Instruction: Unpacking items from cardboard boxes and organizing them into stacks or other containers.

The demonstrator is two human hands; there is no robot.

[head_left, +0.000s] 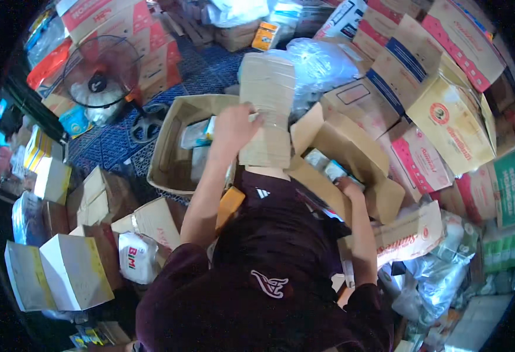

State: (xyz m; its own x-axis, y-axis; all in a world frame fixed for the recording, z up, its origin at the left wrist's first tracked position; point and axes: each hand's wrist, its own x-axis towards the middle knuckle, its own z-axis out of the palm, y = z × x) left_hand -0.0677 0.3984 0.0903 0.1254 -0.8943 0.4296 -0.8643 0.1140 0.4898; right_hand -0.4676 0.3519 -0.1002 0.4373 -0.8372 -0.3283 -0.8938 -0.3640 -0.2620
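A long piece of tan cardboard (267, 79) with clear tape across it lies along my lap and beyond my knees. My left hand (236, 129) is over its left edge, fingers curled in against the surface; whatever they hold, if anything, is hidden. To the right stands an open brown box (360, 141) with raised flaps. My right hand (349, 189) reaches into it, fingers closed at a small blue-and-white pack (335, 170). Beside that lies another pale pack (316, 159). At my left, an open carton (162, 158) holds several small plastic-wrapped packs (196, 135).
A black fan (100, 82) stands at the far left on a blue patterned mat (210, 64). Printed cartons (454, 117) are piled on the right. Clear plastic bags (322, 64) lie ahead. Open boxes (76, 270) and a white pack (137, 258) crowd the near left.
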